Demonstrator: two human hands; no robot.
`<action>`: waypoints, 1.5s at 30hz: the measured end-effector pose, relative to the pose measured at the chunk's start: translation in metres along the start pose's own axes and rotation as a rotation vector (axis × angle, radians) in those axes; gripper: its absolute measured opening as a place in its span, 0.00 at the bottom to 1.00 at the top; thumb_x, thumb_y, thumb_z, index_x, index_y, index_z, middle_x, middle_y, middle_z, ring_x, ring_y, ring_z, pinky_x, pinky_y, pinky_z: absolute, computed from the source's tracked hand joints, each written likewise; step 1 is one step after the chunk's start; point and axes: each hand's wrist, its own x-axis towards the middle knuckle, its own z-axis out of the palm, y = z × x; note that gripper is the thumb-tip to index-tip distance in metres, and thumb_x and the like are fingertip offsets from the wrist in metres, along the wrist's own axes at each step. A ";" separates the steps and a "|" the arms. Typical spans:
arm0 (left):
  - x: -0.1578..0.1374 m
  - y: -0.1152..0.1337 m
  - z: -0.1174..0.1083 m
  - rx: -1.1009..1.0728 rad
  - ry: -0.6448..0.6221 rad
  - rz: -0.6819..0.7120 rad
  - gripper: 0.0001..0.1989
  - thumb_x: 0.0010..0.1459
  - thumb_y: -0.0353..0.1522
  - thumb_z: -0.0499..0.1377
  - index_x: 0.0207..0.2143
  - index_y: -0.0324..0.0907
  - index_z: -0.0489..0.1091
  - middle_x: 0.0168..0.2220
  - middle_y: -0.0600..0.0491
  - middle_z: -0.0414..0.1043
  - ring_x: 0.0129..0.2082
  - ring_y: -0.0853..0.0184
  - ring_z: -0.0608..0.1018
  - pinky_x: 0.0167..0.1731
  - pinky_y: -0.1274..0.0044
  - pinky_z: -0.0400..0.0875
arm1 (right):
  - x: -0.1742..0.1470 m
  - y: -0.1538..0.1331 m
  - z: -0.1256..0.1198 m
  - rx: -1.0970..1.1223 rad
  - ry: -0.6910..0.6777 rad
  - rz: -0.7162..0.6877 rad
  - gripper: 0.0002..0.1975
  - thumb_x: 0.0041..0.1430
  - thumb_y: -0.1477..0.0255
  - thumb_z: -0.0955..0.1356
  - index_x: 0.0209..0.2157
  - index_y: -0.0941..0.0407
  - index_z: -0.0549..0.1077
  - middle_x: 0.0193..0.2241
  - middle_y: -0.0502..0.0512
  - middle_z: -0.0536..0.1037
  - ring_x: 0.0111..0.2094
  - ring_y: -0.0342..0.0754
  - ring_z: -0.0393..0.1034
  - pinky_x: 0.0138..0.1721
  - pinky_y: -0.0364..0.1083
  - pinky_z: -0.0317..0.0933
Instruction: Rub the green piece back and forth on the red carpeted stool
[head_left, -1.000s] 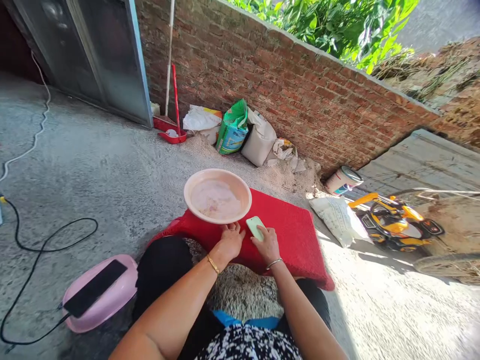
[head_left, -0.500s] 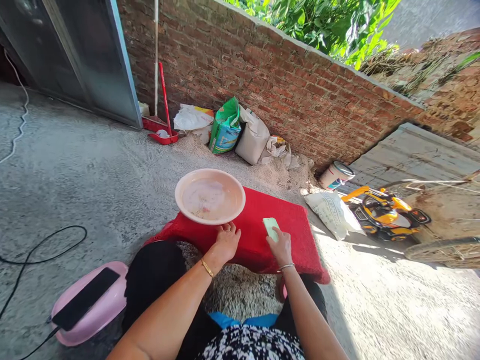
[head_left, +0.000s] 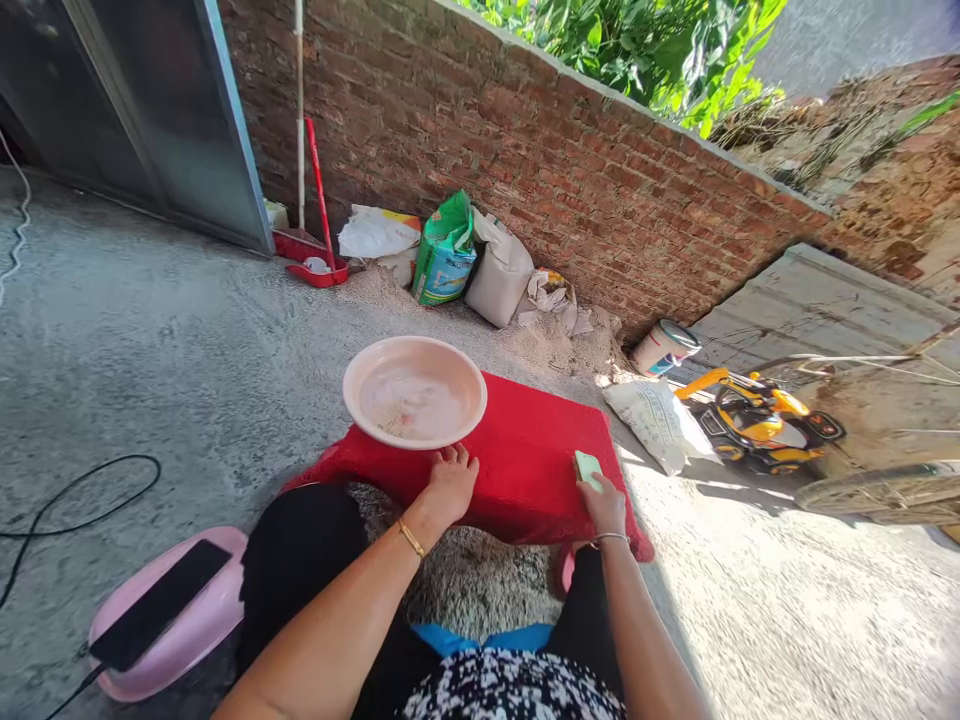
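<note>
A thick red cloth (head_left: 525, 430) covers a low bench in front of my knees. My left hand (head_left: 450, 485) lies flat on it near the front edge, fingers apart, just below the basin. My right hand (head_left: 606, 508) grips a pale green scrubbing brush (head_left: 588, 466) against the cloth, near the right end. The brush's underside is mostly hidden. On the left part of the cloth stands a pale pink basin (head_left: 480, 400) holding shallow, cloudy water.
At the left, a phone (head_left: 161, 605) with a cable lies on a pink plastic stool (head_left: 206, 635). Beyond the bench are sacks (head_left: 499, 275), a red dustpan (head_left: 322, 275) and a brick wall (head_left: 525, 150). A white bag (head_left: 660, 420) and yellow toy digger (head_left: 765, 430) sit to the right.
My right hand has moved to the right across the red cloth with the brush. My left hand stays beside the basin. The view has shifted slightly.
</note>
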 end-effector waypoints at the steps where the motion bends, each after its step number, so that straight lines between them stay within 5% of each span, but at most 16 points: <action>1: -0.001 0.001 0.000 0.007 0.004 -0.001 0.26 0.58 0.31 0.54 0.59 0.41 0.60 0.62 0.34 0.54 0.59 0.43 0.61 0.49 0.55 0.62 | 0.001 0.002 -0.002 -0.003 0.011 0.027 0.27 0.46 0.59 0.69 0.47 0.58 0.75 0.37 0.63 0.75 0.42 0.58 0.70 0.43 0.53 0.62; 4: -0.003 0.002 -0.003 0.017 0.006 -0.009 0.27 0.58 0.31 0.54 0.60 0.40 0.59 0.62 0.33 0.53 0.59 0.43 0.61 0.49 0.54 0.62 | -0.009 -0.013 0.013 0.025 0.025 -0.058 0.26 0.47 0.58 0.69 0.46 0.56 0.75 0.38 0.61 0.75 0.44 0.57 0.69 0.45 0.52 0.62; 9: -0.007 0.001 -0.012 0.029 -0.008 0.000 0.26 0.58 0.31 0.53 0.60 0.40 0.59 0.62 0.34 0.54 0.59 0.44 0.61 0.49 0.56 0.62 | -0.037 -0.070 0.062 0.142 -0.033 -0.563 0.18 0.48 0.63 0.70 0.42 0.54 0.76 0.38 0.56 0.71 0.42 0.52 0.68 0.46 0.50 0.62; 12: -0.007 0.000 -0.016 0.033 -0.029 0.001 0.26 0.59 0.30 0.52 0.60 0.41 0.59 0.62 0.36 0.55 0.59 0.45 0.61 0.50 0.57 0.62 | -0.039 -0.084 0.072 0.155 -0.057 -0.668 0.17 0.48 0.66 0.70 0.42 0.54 0.76 0.38 0.56 0.70 0.42 0.52 0.68 0.47 0.50 0.62; 24: -0.005 0.004 -0.008 0.027 -0.014 -0.012 0.26 0.59 0.31 0.53 0.60 0.40 0.58 0.62 0.33 0.53 0.60 0.43 0.60 0.51 0.53 0.60 | 0.007 0.008 0.001 0.065 0.114 0.042 0.26 0.47 0.57 0.68 0.45 0.58 0.75 0.39 0.63 0.73 0.44 0.58 0.67 0.46 0.53 0.60; 27: -0.005 0.005 -0.009 0.033 -0.022 -0.019 0.26 0.59 0.32 0.54 0.61 0.41 0.57 0.63 0.34 0.52 0.60 0.44 0.59 0.50 0.54 0.61 | -0.002 -0.013 0.015 0.089 0.108 -0.045 0.25 0.48 0.57 0.69 0.45 0.56 0.75 0.39 0.61 0.73 0.44 0.57 0.67 0.46 0.52 0.60; 32: -0.006 0.005 -0.010 0.067 -0.021 -0.015 0.26 0.59 0.30 0.52 0.61 0.40 0.57 0.62 0.34 0.53 0.60 0.44 0.60 0.50 0.54 0.62 | -0.027 -0.077 0.061 0.145 0.024 -0.533 0.19 0.50 0.62 0.69 0.43 0.55 0.76 0.39 0.58 0.70 0.43 0.52 0.66 0.47 0.50 0.61; 35: -0.006 0.005 -0.010 0.072 -0.029 -0.016 0.26 0.60 0.30 0.50 0.61 0.41 0.57 0.62 0.35 0.54 0.59 0.44 0.61 0.49 0.55 0.62 | -0.030 -0.095 0.076 0.161 -0.018 -0.657 0.18 0.50 0.65 0.70 0.43 0.54 0.75 0.39 0.57 0.68 0.42 0.52 0.66 0.46 0.50 0.61; 38: -0.005 0.005 -0.012 0.060 -0.028 -0.014 0.26 0.60 0.30 0.50 0.61 0.41 0.58 0.62 0.35 0.54 0.59 0.44 0.61 0.49 0.54 0.62 | -0.018 -0.083 0.071 0.150 -0.021 -0.574 0.18 0.49 0.64 0.70 0.42 0.55 0.76 0.39 0.58 0.69 0.42 0.53 0.66 0.47 0.51 0.61; 45: -0.007 0.013 -0.020 0.034 -0.034 -0.048 0.26 0.59 0.30 0.53 0.60 0.38 0.59 0.62 0.32 0.54 0.59 0.41 0.61 0.48 0.53 0.62 | 0.017 0.002 0.009 0.081 0.083 -0.032 0.25 0.46 0.56 0.69 0.44 0.56 0.76 0.37 0.61 0.73 0.45 0.58 0.66 0.47 0.53 0.60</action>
